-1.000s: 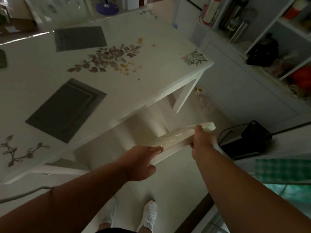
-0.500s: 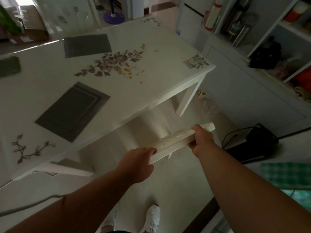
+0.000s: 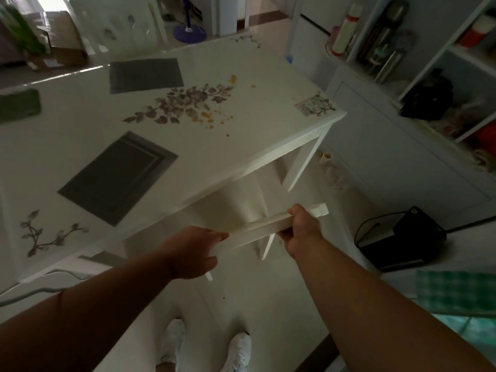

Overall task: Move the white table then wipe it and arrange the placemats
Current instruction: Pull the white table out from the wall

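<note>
Looking down at the white bench (image 3: 255, 108), I see it filling the upper left of the view, with its near right leg (image 3: 303, 165) standing on the pale floor (image 3: 241, 304). Three dark placemats lie on it: one close to my side (image 3: 118, 177), one further back (image 3: 146, 75), and a third at the far left edge (image 3: 18, 104). Orange-yellow stains (image 3: 212, 118) are spattered beside the printed flower pattern (image 3: 185, 103), so the wiping has clearly not been done.

My left hand (image 3: 192, 253) and right hand (image 3: 303, 228) are both wrapped round the top rail of a white chair (image 3: 265, 224), which sits just in front of the bench's near edge; the rail is tilted, higher on the right. My guess is that I am clearing the chair out of the way, a lead-in to shifting the bench itself. Next I would need to set the chair down clear of the bench, let go, and take hold of the bench edge with both hands.

To the right, a black box with a cable (image 3: 402, 237) sits on the floor near the white cabinet (image 3: 389, 162), well worth avoiding. Open shelves (image 3: 456, 63) hold bottles and other clutter. My white shoes (image 3: 239, 350) show at the bottom, and a green checked cloth (image 3: 456, 291) lies at the right edge.
</note>
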